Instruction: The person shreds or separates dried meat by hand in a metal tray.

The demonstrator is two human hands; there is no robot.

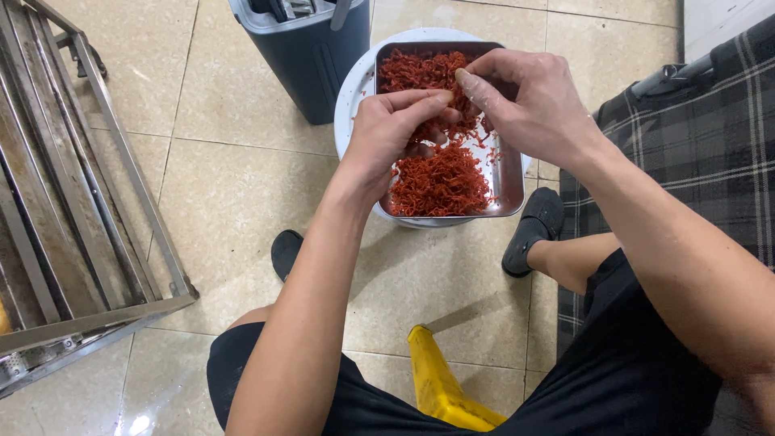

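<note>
Red shreds [440,182] fill the steel tray [510,182] under your hands. Your left hand [391,133] pinches some shreds; your right hand [529,101] is half curled, holding nothing visible

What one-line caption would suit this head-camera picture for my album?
Seated over a tiled floor, left hand and right hand pick at red shreds in a steel tray atop a white bucket.
</note>
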